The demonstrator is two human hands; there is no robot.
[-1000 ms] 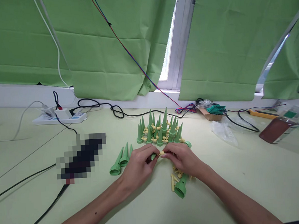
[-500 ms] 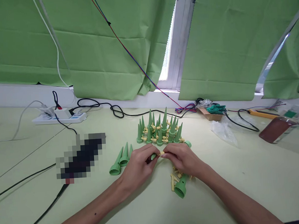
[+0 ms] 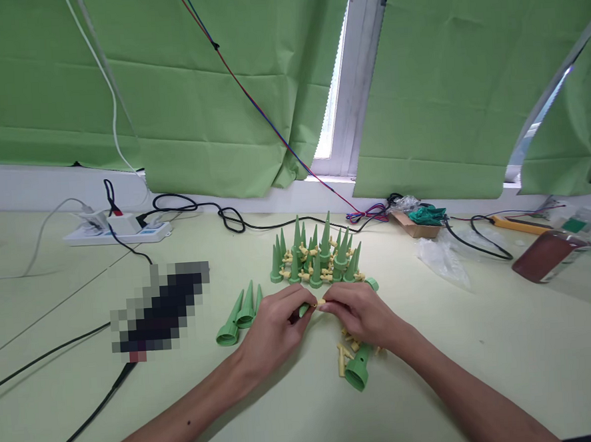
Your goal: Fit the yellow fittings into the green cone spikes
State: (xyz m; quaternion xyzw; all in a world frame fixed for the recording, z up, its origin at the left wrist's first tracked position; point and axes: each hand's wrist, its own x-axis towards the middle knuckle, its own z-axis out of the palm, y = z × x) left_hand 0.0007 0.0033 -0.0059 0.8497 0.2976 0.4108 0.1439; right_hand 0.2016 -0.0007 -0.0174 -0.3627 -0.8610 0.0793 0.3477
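Note:
My left hand is closed round a green watering spike, most of it hidden by the fingers. Between the fingertips of my right hand is a small yellow valve, whose end meets or nearly meets the spike. Beyond both hands stands a cluster of upright green spikes with yellow valves among them. A few more spikes lie beside my left hand. Under my right wrist are a loose green spike and several yellow valves, partly covered.
A power strip and black cables are at the back left, with a pixelated dark object nearer. At the right are a small cardboard box, a clear plastic bag, a brown bottle and a yellow-handled tool.

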